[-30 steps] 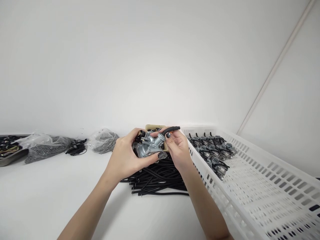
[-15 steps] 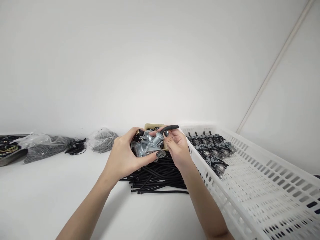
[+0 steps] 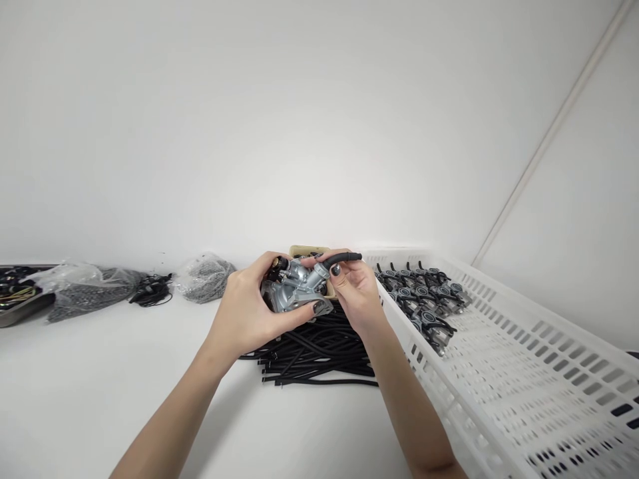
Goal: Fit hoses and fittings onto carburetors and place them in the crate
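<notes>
While both hands stayed up over the table (image 3: 100, 399), very little changed vs the earlier frames: view drifted slightly, the short black hose (image 3: 343, 257) tip sat a touch higher/right, same hold.

Left to right:
- Far left edge: dark metal tray (image 3: 20, 313) with tangled bits, cut off by the frame.
- Clear crinkled plastic bag (image 3: 84, 289) of small grey parts, lying flat.
- Loose black wire coil (image 3: 152, 291) just beside it.
- Second clear bag (image 3: 206, 278), lumpy, grey metallic fill.
- Left hand (image 3: 247, 313): grip closed around the carburetor (image 3: 294, 287), thumb under, fingers wrapped over the top. Cast silver metal body, angular, with brass-coloured fitting at upper left. Held in the air above the hose pile (image 3: 314, 349).
- Hose pile: thin matte black rubber lengths, roughly parallel, lying on the table.
- Right hand (image 3: 357, 296): grip pinched on the short black hose, thumb and forefinger, dark nail polish. Hose end met the carburetor top; couldn't tell if seated.
- Tan box (image 3: 299, 251) edge behind the hands, mostly hidden.
- Right: white perforated plastic crate (image 3: 524, 392), rectangular slots, holding rows of finished carburetors (image 3: 424, 299) with hoses at its far end.
</notes>
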`<state>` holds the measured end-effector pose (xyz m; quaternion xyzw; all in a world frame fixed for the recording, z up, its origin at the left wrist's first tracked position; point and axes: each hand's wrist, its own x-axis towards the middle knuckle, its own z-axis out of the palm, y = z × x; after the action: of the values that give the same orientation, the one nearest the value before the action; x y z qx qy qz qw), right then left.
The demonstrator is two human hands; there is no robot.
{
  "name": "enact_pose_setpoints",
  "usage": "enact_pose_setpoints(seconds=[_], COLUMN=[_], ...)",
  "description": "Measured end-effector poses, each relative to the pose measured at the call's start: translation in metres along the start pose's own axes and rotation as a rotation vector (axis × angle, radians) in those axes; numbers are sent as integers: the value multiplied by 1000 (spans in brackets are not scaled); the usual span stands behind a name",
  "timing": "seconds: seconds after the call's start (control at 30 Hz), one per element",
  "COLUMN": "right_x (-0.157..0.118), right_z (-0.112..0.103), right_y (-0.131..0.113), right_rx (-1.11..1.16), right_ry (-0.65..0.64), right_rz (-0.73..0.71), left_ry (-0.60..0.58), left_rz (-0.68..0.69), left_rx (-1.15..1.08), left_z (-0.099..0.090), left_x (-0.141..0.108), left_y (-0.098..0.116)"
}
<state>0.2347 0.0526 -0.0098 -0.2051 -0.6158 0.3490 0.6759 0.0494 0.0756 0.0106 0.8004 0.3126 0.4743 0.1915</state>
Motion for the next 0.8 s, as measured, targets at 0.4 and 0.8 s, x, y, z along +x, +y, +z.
enact_pose_setpoints(seconds=[0.4,0.8], right_x=[2,4], right_z=[-2,-1], right_y=[-2,3], right_rx=[-68,-96], right_ry=[3,58], right_rz=[-7,7], left_ry=[19,11], left_rz=[29,25], left_rx=[14,22], left_z=[2,2], left_x=[0,0], left_y=[-3,-3])
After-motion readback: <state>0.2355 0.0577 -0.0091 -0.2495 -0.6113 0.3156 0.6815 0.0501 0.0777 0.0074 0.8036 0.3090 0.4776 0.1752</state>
